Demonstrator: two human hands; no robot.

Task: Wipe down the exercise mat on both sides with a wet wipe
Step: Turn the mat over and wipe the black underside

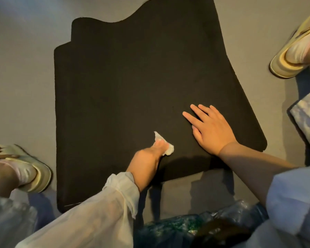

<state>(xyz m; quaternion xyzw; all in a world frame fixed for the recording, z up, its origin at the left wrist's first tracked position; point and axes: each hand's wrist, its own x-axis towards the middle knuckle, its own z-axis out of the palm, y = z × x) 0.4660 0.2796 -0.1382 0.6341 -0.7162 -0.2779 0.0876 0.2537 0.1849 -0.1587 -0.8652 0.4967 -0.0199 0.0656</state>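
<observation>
A: Nearest the camera, a bunched dark-green glittery plastic bag [195, 228], with pale loose sleeves on either side.

B: And just past that?

A: Left hand [147, 158], fingers curled down round a crumpled white wet wipe [166, 146], pressing it onto the near part of the wide black foam exercise mat [132, 77]. One corner of the wipe sticking up free.

B: Other hand?

A: Right hand [211, 129], flat and spread, holding nothing, palm bearing on the mat just beside the wipe. Probably pinning it for the stroke.

B: Lying how, that mat?

A: Spread on the grey floor [16, 77] between two feet in cream slippers [293, 56]. Left portion seemingly doubled over, stepped edge at the far left corner. Far edge wavy, not quite flat.

B: Risks from here?

A: Mostly missed patches: a small balled wipe covers a narrow strip, so easy to skip bands on so dark a surface. Anything under the fold staying unwiped unless opened out. Possibly also the mat sliding or buckling on a hard push away, once clear of the pinning palm. Underside apparently yet to be done; impossible to confirm.
</observation>
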